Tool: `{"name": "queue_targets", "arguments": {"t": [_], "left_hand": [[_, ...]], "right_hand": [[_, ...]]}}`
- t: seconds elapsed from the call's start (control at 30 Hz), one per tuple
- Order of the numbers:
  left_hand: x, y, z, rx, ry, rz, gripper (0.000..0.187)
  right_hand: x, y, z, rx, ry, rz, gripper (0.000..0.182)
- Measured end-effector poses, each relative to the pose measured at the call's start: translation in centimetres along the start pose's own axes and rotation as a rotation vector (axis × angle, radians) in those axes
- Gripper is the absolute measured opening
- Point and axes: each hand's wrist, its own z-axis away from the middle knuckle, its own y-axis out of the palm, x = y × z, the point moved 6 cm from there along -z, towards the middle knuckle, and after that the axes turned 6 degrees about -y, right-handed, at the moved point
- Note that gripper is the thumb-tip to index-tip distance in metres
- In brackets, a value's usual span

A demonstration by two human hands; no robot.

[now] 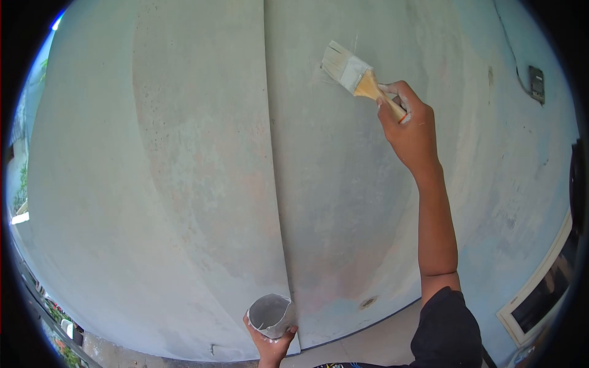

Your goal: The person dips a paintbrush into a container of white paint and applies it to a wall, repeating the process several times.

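In front of the wall: paintbrush raised in right hand, cup low in left hand.
On my feed, right fingers pinch the handle, left fingers cradle the cup; I judge brush light, bristles soft, handle the best hold.

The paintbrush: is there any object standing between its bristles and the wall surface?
Nothing visible stands between the bristles of the paintbrush and the wall. The right hand grips the handle, behind the bristles; the left hand holds the cup well below. Whether the bristles touch the wall, I cannot tell.
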Motion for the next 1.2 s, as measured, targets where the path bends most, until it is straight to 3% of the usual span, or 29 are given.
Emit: {"name": "queue_targets", "arguments": {"t": [0.1, 0.23, 0.3, 0.43, 0.8, 1.0, 1.2], "left_hand": [[0.2, -0.1, -0.2, 0.008, 0.008, 0.001, 0.103], [0.5, -0.3, -0.1, -0.005, 0.002, -0.023, 0.103], [0.8, -0.4, -0.3, -0.006, 0.01, -0.01, 0.103], [0.4, -0.2, -0.3, 0.003, 0.0, 0.015, 0.103], [0.6, -0.4, -0.7, 0.015, -0.004, 0.011, 0.102], [0.2, -0.2, -0.8, 0.031, 0.031, 0.01, 0.102], [0.1, -0.2, -0.9, 0.029, 0.026, 0.006, 0.102]], "right_hand": [[0.2, 0.2, -0.3, 0.096, 0.091, 0.061, 0.017], [0.0, -0.2, -0.5, 0.08, 0.097, 0.049, 0.018], [0.0, -1.0, -0.4, -0.03, 0.062, -0.061, 0.018], [-0.7, 0.5, -0.4, 0.061, 0.123, -0.004, 0.018], [0.7, 0.5, -0.5, 0.036, 0.002, 0.12, 0.016], [1.2, -1.2, -0.5, -0.022, 0.008, 0.112, 0.018], [1.1, -0.2, -0.9, 0.053, 0.045, 0.156, 0.017]]}}
